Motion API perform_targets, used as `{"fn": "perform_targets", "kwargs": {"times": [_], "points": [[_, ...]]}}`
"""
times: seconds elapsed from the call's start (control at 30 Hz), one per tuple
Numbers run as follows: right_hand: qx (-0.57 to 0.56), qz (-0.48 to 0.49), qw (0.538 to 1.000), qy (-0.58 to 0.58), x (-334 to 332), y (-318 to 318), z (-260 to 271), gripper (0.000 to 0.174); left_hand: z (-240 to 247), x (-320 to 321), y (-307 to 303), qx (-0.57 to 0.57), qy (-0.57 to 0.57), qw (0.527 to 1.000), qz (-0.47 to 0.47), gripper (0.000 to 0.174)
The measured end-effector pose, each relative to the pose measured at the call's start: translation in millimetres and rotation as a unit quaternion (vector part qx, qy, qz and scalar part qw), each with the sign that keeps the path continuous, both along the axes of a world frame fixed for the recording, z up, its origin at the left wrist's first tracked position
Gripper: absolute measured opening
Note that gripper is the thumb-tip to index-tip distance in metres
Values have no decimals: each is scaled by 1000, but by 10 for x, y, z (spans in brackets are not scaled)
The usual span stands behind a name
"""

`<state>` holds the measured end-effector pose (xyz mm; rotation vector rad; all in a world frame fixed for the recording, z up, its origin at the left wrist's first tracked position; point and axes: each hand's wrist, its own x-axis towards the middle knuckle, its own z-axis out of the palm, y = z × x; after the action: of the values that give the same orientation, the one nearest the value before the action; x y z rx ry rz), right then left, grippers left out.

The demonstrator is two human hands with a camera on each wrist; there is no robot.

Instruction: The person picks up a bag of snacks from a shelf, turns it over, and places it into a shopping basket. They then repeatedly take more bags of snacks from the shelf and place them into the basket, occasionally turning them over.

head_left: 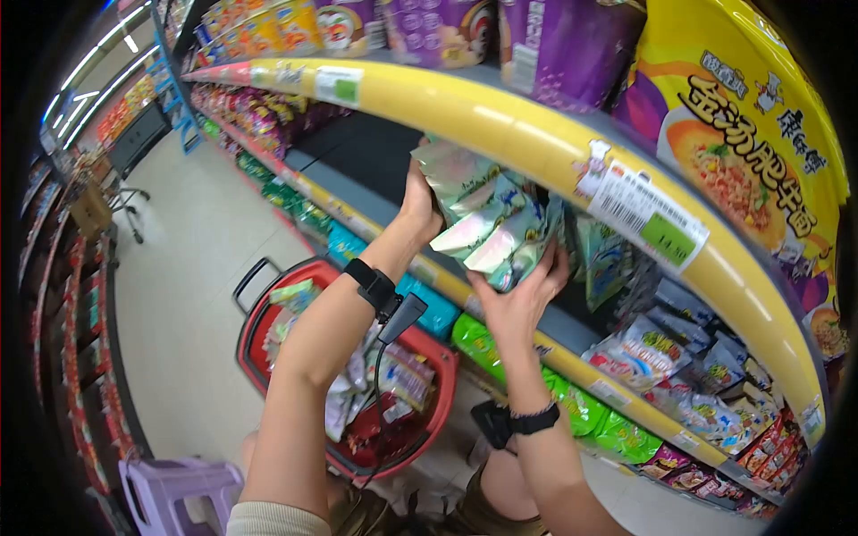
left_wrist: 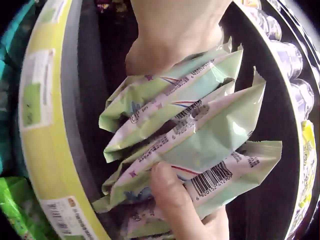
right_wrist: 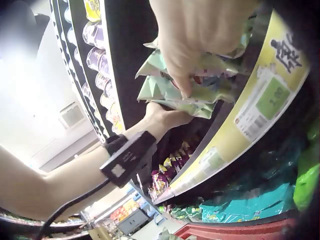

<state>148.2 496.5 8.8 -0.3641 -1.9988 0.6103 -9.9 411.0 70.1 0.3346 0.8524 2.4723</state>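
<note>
Several pale green packets (head_left: pixel 487 214) stand on edge side by side at the middle shelf, squeezed between my two hands. My left hand (head_left: pixel 422 204) grips the row from its left end, its fingers mostly hidden behind the packets. At the opposite end my right hand (head_left: pixel 521 299) holds the row, thumb on the near side. In the left wrist view, barcodes show on the packets (left_wrist: pixel 215 135) and the right thumb (left_wrist: pixel 172 192) presses the nearest ones. Another green packet (head_left: pixel 601 259) sits on the shelf to the right of my right hand.
A yellow shelf edge (head_left: pixel 429 87) with price tags curves just above the hands. Below stands a red shopping basket (head_left: pixel 438 357) with packets in it. A purple stool (head_left: pixel 179 478) is at lower left. Purple tubs (head_left: pixel 438 31) and a big yellow bag (head_left: pixel 742 134) fill the upper shelf.
</note>
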Motion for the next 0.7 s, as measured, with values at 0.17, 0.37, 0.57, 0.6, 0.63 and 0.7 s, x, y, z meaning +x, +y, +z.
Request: {"fn": "perform_targets", "kwargs": {"times": [0.17,0.37,0.57,0.6,0.63,0.7], "points": [[34,125,988,87,103,-410,264,86,192,533,-894,39,67,988,133,64],[-11,271,959,81,367,-957,232,87,379,1328,-1750,-139,137,941,276,68],[-308,563,767,-13,587,-1466,46,64,530,1727,-2486,-454,242,804,297,65],[-445,580,680,-66,693,-1547,48,58,538,1768,-2576,-510,278,760,291,62],[-568,580,572,-118,797,-1606,37,53,541,1818,-2637,-563,311,712,284,59],[-628,528,530,-214,922,-1671,-124,44,485,1994,-2656,-651,301,650,253,77]]}}
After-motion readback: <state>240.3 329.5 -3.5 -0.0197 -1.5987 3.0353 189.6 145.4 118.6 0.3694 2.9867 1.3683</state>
